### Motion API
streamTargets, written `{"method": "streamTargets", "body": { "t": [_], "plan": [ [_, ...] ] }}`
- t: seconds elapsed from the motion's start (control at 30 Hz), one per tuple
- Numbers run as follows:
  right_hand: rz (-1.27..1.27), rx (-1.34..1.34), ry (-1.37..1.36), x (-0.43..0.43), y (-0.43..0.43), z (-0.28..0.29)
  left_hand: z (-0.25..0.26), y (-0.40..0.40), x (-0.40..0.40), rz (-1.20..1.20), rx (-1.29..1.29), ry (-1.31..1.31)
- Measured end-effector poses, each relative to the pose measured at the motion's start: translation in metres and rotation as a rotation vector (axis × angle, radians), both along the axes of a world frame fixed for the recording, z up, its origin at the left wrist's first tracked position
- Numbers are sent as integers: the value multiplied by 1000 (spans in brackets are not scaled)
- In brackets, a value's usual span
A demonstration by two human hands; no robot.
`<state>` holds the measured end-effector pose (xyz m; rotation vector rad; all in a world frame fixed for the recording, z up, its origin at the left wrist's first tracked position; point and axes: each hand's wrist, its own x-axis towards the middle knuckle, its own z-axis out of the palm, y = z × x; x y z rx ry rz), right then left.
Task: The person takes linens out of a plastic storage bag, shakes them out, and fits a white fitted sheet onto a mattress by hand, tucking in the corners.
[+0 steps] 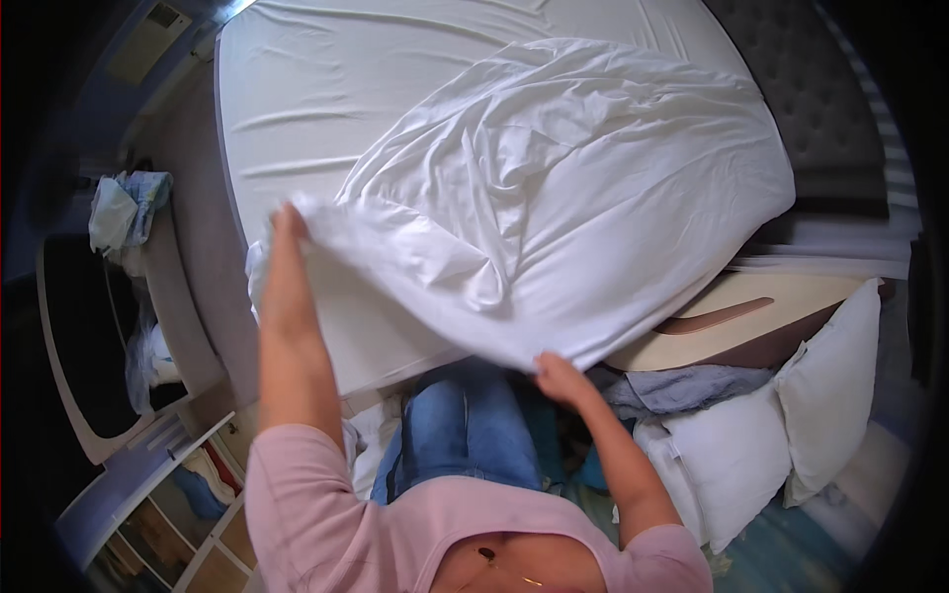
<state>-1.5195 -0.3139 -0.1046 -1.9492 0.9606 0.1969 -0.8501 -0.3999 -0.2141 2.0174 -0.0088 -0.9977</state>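
A white fitted-looking sheet (623, 200) lies crumpled over the right part of the bed's mattress (296, 141), with many folds in its middle. My left hand (289, 220) grips one edge of the sheet and holds it up off the mattress; that corner is blurred. Between my hands the sheet's edge sags in a curve. My right hand (560, 379) pinches the same edge at the near side of the bed, in front of my jeans. Smooth off-white fabric with a few wrinkles covers the mattress to the left.
White pillows (730, 467) lean at the right beside a grey-blue cloth (689, 389) and a cream-and-brown nightstand (741, 319). A dark tufted headboard (801, 89) borders the bed. At left are a dark-screened cabinet (96, 348), plastic bags (130, 207) and a shelf unit (170, 511) with clothes.
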Motion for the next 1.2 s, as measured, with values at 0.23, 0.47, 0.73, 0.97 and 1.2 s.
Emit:
{"method": "streamTargets", "body": {
  "t": [0.23, 0.47, 0.73, 0.97, 1.2],
  "plan": [
    [-528, -734, -301, 79, -178, 197, 408, -156, 35, -342, 166, -1160],
    [-162, -911, -347, 117, -174, 237, 537, -69, 73, -308, 300, -773],
    [-68, -556, -443, 103, -99, 169, 421, -47, 62, 39, -1314, -53],
    [-418, -446, -405, 124, -77, 158, 121, 51, -120, -481, 183, 51],
    [-567, -196, -395, 125, -54, 198, -35, 107, -454, -655, -334, 981]
  ]
}}
